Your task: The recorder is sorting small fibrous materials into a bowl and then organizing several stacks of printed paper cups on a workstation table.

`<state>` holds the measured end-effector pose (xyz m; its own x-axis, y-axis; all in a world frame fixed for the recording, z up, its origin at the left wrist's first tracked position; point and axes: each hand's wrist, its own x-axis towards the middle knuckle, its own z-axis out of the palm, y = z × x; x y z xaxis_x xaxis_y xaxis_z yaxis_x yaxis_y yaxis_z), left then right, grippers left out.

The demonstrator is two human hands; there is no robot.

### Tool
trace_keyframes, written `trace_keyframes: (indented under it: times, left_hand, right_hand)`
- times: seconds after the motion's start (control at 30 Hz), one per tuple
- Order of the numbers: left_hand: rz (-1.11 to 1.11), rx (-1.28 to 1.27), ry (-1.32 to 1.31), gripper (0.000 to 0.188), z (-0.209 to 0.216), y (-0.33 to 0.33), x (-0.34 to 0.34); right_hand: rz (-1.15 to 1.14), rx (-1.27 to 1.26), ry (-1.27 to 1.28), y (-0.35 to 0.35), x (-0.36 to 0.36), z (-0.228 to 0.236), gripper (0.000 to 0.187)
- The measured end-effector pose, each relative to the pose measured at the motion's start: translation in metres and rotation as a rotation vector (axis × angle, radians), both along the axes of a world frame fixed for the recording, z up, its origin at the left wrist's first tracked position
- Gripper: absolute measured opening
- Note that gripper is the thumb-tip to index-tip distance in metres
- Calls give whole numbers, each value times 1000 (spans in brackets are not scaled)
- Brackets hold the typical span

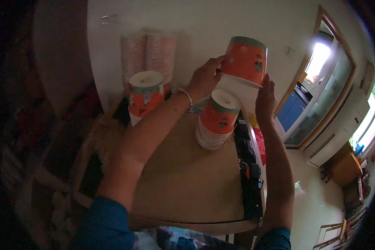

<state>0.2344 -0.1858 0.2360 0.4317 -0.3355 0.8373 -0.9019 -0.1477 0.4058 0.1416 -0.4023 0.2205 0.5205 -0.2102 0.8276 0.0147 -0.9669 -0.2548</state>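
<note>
Between my two hands, an orange paper tub [244, 60] with a green band is held up, upside down, its white rim facing downward. My left hand [206, 78] grips it by the left side near the rim. My right hand [266, 99] has its fingers against the right side of the rim. Just below the held tub, and apart from it, stands a stack of matching upturned paper tubs [219, 121] on the brown table. Left of my left forearm is another upturned stack of tubs [145, 96], its lower part partly hidden by that arm.
Tall nested stacks of pale tubs [149, 54] stand against the wall behind. Dark objects line a black strip [250, 175] along the right edge of the brown table [187, 179]. A sliding door [316, 91] and a wooden cabinet [341, 164] are farther right.
</note>
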Motion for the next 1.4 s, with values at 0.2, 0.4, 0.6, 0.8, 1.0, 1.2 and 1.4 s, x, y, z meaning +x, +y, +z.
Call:
trace_keyframes:
  times: [0.2, 0.4, 0.6, 0.8, 1.0, 1.2, 1.4]
  left_hand:
    - [-44, -48, -26, 50, -45, -17, 49]
    - [-101, -25, 20, 49, -75, -19, 68]
    - [-55, 25, -40, 48, -97, -9, 71]
    - [-61, 6, -11, 51, -103, -6, 55]
    - [-35, 207, 562, 53, -60, 9, 5]
    - [-88, -67, 3, 52, -113, 6, 32]
    - [-97, 161, 673, 47, -84, 8, 13]
  right_hand:
    - [43, -196, -205, -19, 38, -42, 54]
    - [42, -1, -47, -9, 45, -68, 54]
    - [160, 17, -21, -6, 43, -91, 54]
    - [123, -56, -32, -4, 35, -97, 54]
    - [93, 23, 8, -5, 27, -111, 52]
    - [175, -86, -155, -3, 31, -125, 49]
    - [151, 65, -210, 6, 22, -133, 35]
